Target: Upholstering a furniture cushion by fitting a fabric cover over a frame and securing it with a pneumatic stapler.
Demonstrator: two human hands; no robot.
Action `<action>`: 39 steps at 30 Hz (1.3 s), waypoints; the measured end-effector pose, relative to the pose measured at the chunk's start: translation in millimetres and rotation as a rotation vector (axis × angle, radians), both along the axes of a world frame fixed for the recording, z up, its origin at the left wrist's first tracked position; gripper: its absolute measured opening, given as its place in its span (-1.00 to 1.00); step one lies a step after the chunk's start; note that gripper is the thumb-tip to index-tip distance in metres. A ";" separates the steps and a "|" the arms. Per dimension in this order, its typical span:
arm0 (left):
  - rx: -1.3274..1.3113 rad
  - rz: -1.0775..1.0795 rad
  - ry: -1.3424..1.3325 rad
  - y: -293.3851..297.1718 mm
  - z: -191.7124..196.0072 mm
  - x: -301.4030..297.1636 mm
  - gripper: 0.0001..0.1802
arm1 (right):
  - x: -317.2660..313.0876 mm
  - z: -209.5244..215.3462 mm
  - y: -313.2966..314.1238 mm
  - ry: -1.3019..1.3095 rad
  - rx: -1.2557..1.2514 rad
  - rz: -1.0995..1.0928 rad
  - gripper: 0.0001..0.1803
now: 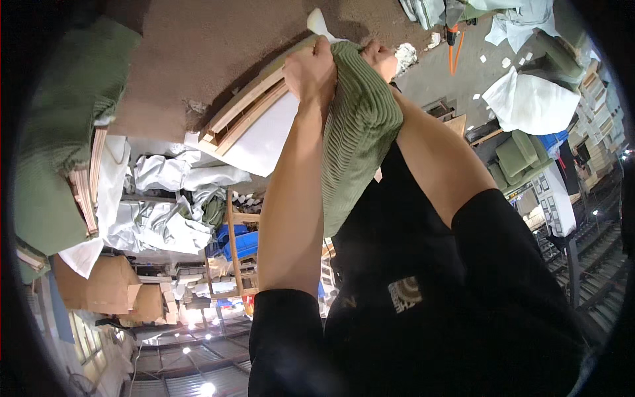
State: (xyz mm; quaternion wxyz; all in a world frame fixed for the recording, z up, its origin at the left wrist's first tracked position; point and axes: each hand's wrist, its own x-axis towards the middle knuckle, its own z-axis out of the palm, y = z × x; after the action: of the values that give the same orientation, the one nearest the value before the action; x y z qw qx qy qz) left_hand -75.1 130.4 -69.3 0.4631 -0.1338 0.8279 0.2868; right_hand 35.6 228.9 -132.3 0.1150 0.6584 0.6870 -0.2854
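Observation:
My left hand (312, 74) is closed in a fist at the edge of a green corduroy cover (360, 126). On the other side of that edge, my right hand (378, 61) has its fingers curled into the same cloth. The cover hangs down between my forearms toward my chest, with ribbed folds and a bulging corner. What fills it, if anything, is hidden. Close by my left hand lies a wooden frame (241, 116) with a white sheet (264, 135) on its near side. A white flap (317, 23) sticks out just beyond my hands.
Green upholstered pieces (59, 132) with wooden edges stand at the left. Crumpled white sheeting (159, 225), a blue bin (241, 245) and cardboard boxes (99, 284) are nearby. On the right are a white bundle (532, 102), a green cushioned seat (519, 155) and an orange cord (455, 56).

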 end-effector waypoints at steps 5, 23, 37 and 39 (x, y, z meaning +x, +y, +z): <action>-0.036 0.058 0.047 -16.6 -11.6 -0.4 -0.43 | -14.5 0.5 -22.3 -0.081 -0.098 -0.050 -0.54; -0.281 0.070 0.152 -85.9 20.6 57.5 -0.56 | -15.7 -19.7 36.8 0.162 -0.227 0.299 -0.53; 0.338 1.696 -0.274 -187.3 144.2 348.1 -0.33 | -22.3 131.7 78.2 0.151 -1.173 0.449 -0.44; 0.404 1.865 -0.261 -187.1 160.1 305.5 -0.36 | -6.5 155.3 103.9 0.105 -1.136 0.345 -0.47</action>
State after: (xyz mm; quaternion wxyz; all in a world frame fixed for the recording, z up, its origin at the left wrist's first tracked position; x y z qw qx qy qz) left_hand 230.4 -56.7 90.8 0.1516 -0.6867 0.2656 0.6595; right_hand 29.1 332.8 23.0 0.4598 0.3578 0.5283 -0.6175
